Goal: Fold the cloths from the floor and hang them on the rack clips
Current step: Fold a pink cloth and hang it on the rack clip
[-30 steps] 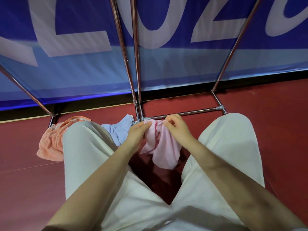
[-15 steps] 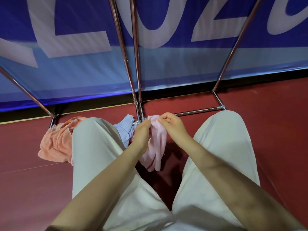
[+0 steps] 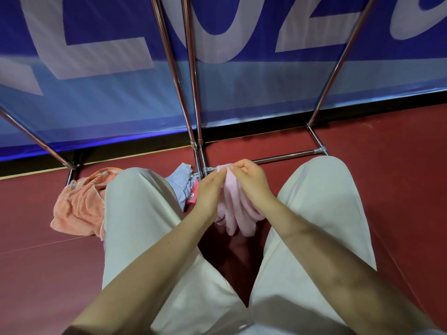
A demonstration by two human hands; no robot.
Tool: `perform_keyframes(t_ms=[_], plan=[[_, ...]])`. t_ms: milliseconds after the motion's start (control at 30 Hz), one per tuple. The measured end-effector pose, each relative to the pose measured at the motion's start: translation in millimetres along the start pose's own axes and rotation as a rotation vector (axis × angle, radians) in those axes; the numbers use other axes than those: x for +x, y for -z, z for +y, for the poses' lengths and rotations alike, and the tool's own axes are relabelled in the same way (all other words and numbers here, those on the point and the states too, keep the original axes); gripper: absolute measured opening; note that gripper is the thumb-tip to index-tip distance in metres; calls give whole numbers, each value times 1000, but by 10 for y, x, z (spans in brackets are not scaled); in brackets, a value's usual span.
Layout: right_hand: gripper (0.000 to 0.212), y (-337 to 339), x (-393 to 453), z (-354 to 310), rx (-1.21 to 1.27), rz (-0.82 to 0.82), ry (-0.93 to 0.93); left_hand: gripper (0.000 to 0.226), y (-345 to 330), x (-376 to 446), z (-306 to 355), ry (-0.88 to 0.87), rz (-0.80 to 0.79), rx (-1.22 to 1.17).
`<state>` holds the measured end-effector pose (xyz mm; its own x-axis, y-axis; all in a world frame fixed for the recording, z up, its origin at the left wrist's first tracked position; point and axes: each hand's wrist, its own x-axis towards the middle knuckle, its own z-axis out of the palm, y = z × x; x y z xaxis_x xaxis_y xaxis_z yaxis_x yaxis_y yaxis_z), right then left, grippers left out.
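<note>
The pink terry cloth (image 3: 233, 209) hangs gathered in soft vertical folds between the person's knees, just in front of the rack's low crossbar (image 3: 285, 157); the right hand (image 3: 251, 182) pinches its upper edge with curled fingers, while the left hand (image 3: 209, 192) lies against its side, fingers fairly straight, their hold on the fabric hidden. It looks light, limp and unslippery, so it should fold best taken by the top corners. A blue cloth (image 3: 181, 183) and an orange towel (image 3: 77, 206) lie on the red floor (image 3: 399, 189) beyond the left knee.
</note>
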<state>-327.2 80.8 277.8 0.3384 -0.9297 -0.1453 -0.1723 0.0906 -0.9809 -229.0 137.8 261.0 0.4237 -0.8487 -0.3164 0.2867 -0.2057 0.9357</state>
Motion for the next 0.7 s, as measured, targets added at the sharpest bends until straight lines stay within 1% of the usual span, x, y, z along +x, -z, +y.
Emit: perform_keyframes(t_ms=[67, 100, 167, 233, 300, 433, 567, 633, 700], plan=[[12, 3, 27, -24, 9, -73, -8, 30, 24, 40, 25, -9, 101, 44], [12, 5, 32, -35, 7, -119, -7, 31, 35, 54, 50, -37, 124, 68], [10, 10, 28, -39, -12, -207, 13, 31, 66, 65, 103, -122, 119, 125], [5, 11, 20, -8, -51, -251, 42, 32, 109, 45, 172, -177, 97, 169], [8, 3, 4, 39, -108, -262, 49, 31, 177, 40, 212, -226, 82, 205], [24, -14, -53, 143, -221, -265, 68, 29, 343, -6, 294, -300, 74, 196], [23, 0, -153, 205, -228, -288, 85, 32, 526, -84, 385, -350, 142, 162], [21, 25, -191, 241, -245, -308, 85, 36, 649, -73, 413, -340, 202, 126], [19, 59, -213, 287, -259, -333, 81, 32, 786, -40, 435, -311, 247, 77]])
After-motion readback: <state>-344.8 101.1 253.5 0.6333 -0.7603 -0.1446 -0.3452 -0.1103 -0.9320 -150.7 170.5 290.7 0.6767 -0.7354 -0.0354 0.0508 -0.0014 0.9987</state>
